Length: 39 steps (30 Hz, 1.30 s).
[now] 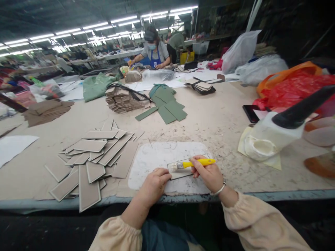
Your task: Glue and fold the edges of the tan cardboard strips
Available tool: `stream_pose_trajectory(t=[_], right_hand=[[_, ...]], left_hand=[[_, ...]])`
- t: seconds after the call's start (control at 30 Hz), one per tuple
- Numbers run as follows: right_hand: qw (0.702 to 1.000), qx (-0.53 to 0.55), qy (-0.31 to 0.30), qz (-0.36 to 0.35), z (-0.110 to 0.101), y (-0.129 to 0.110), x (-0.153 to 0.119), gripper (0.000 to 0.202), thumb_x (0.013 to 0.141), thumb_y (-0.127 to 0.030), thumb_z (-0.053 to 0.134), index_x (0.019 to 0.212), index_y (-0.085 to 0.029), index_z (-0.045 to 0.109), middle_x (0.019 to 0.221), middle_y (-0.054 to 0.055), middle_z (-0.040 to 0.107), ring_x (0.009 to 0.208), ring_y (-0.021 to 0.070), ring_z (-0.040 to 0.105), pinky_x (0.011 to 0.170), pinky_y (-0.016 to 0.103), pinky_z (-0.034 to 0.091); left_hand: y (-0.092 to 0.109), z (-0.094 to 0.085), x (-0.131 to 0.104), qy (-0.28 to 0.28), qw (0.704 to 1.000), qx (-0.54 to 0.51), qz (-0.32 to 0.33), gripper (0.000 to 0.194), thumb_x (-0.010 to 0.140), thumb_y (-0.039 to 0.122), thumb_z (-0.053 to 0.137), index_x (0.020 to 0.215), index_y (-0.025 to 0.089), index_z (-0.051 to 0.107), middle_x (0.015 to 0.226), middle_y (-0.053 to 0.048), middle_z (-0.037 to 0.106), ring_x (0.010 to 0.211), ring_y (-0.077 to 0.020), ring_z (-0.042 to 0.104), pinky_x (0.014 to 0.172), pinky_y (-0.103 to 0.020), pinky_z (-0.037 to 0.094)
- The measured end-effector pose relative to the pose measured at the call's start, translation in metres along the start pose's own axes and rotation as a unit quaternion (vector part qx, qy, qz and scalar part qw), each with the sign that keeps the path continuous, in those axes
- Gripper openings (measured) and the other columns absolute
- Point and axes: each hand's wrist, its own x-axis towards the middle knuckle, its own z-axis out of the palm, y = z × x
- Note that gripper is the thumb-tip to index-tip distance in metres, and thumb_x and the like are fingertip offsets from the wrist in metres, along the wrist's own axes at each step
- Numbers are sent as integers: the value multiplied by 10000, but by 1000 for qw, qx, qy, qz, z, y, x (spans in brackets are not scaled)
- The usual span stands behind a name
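My right hand grips a yellow-handled brush, its bristles resting on the left part of a small grey-brown rectangular piece. My left hand presses down on that piece's near left corner. The piece lies on a whitish, glue-stained work mat at the table's front edge. To the left, several similar grey-brown pieces lie spread in an overlapping pile.
A white container with a black spout lies at right, near a phone and red bags. Green pieces and a tied stack sit mid-table. A person in a blue apron works at the far end.
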Motion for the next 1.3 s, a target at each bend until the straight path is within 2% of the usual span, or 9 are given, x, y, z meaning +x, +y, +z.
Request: stream_pose_trajectory(t=[0.2,0.3,0.37,0.43,0.57,0.77,1.0,1.23,1.3], right_hand=[[999,-43,-18,-6,7,4,3,313,851,-518,525,878,-211,581,563,-25,620,432,128,582,442,223,474],[998,-69,-13,-6,8,5,3,303,845,-517,529,866,-219,581,543,-25,617,429,140,586,436,230,478],[996,-87,-7,-13,7,5,2,298,847,-511,526,866,-219,581,538,-25,619,428,145,587,438,236,480],[994,-110,-2,-26,4,4,2,293,854,-500,516,862,-215,585,532,-24,621,430,146,590,444,238,478],[987,-155,17,-45,-8,2,3,296,863,-484,494,850,-207,598,526,-19,622,444,152,600,465,247,476],[958,-259,77,-96,-37,-3,5,327,866,-472,456,797,-196,619,523,-5,615,466,163,606,484,257,459],[918,-350,146,-117,-70,-11,5,347,843,-451,427,729,-183,615,460,-1,577,446,160,589,471,249,421],[877,-415,186,-156,-89,-12,3,355,846,-435,418,714,-174,620,543,25,621,497,164,602,497,256,410],[881,-400,197,-157,-90,-13,2,343,845,-440,443,717,-176,619,535,23,612,495,166,597,489,257,409]], left_hand=[[6,2,1,2,1000,14,16,223,752,132,627,864,283,748,939,-87,683,933,-252,601,943,-396,428],[7,5,1,4,996,80,44,224,766,121,597,864,264,740,928,-82,685,912,-239,608,897,-385,461],[7,6,0,-11,980,180,79,247,791,107,544,890,240,727,940,-77,687,906,-233,606,870,-394,476],[7,7,-1,-26,953,281,113,255,812,101,506,908,219,711,949,-66,691,894,-226,606,866,-413,480],[11,8,-2,-29,920,366,133,234,807,104,522,912,226,691,961,-30,693,883,-206,613,895,-422,473],[14,8,-2,-27,912,386,133,154,837,191,544,889,231,684,952,-21,689,875,-196,611,897,-416,466],[8,9,-1,-14,912,379,158,163,858,178,529,858,224,685,945,-13,698,841,-187,615,855,-388,485],[10,9,1,-9,912,372,170,183,865,169,512,845,206,689,925,-30,697,838,-186,615,823,-363,500],[10,9,1,-10,912,374,166,187,867,168,509,838,203,691,917,-34,697,833,-188,613,822,-366,501]])
